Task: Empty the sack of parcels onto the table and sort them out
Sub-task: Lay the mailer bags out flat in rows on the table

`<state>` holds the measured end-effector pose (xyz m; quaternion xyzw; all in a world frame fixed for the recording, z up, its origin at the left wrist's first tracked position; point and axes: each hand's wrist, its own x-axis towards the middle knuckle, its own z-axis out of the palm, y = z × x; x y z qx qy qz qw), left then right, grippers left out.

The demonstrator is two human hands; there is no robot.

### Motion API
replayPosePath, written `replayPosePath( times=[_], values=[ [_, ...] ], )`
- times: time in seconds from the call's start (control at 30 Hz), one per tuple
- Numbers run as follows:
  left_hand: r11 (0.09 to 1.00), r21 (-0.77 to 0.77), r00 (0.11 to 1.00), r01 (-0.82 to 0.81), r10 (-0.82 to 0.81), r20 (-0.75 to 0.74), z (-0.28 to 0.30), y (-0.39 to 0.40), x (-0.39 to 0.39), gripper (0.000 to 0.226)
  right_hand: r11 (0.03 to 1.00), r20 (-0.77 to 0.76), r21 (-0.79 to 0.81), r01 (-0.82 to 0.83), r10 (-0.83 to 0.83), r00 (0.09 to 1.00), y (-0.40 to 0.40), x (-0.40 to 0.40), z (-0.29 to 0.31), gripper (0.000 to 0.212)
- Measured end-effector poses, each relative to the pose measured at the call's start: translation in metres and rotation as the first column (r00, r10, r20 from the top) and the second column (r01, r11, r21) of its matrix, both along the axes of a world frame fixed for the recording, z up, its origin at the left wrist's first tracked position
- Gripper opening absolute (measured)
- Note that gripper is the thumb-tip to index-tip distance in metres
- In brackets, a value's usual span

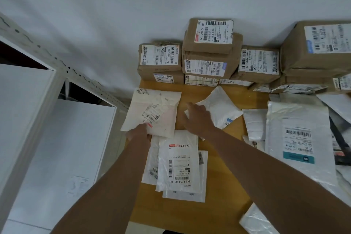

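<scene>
Left hand (139, 132) is pinching the near edge of a cream mailer (153, 112) at the tabletop's (224, 173) left margin; its fingers are hidden beneath, so I cannot tell how far they are curling. Right hand (197, 118) is resting on a white padded pouch (218, 108), fingers bent over its corner. No sack is showing. Brown boxes (209, 51) are standing stacked against the wall, flat mailers (180, 165) lying nearer. Risk: the cream mailer is overhanging the edge and could be sliding off if released loosely.
</scene>
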<state>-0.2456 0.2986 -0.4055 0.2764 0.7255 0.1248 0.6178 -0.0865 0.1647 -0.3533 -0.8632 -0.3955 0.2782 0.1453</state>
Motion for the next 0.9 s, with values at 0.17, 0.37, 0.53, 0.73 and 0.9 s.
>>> replayPosePath(
  times=[0.17,0.37,0.53,0.73,0.9],
  values=[
    [0.994,0.098,0.999,0.049,-0.047,-0.017,0.037,0.025,-0.006,0.034,0.929,-0.181,0.217,0.300,-0.264,0.947,0.005,-0.005,0.001,0.036],
    [0.919,-0.066,0.920,0.389,-0.385,0.067,0.081,0.064,-0.045,0.030,0.826,-0.819,-0.162,0.540,-0.418,0.393,0.015,0.009,0.022,0.042],
    [0.711,0.061,0.713,0.700,-0.692,-0.112,0.085,0.057,-0.015,0.026,0.785,-0.828,-0.292,0.547,-0.493,0.267,0.011,-0.007,0.006,0.006],
    [0.384,0.294,0.457,0.875,-0.458,-0.762,0.066,0.029,0.000,0.048,0.295,-0.825,-0.463,0.836,-0.489,-0.284,0.027,-0.067,-0.010,0.015],
    [0.097,0.085,0.129,0.992,-0.743,-0.657,0.020,0.015,-0.012,0.066,0.325,-0.794,-0.591,0.739,-0.399,-0.459,0.046,-0.093,0.004,0.022]
  ],
)
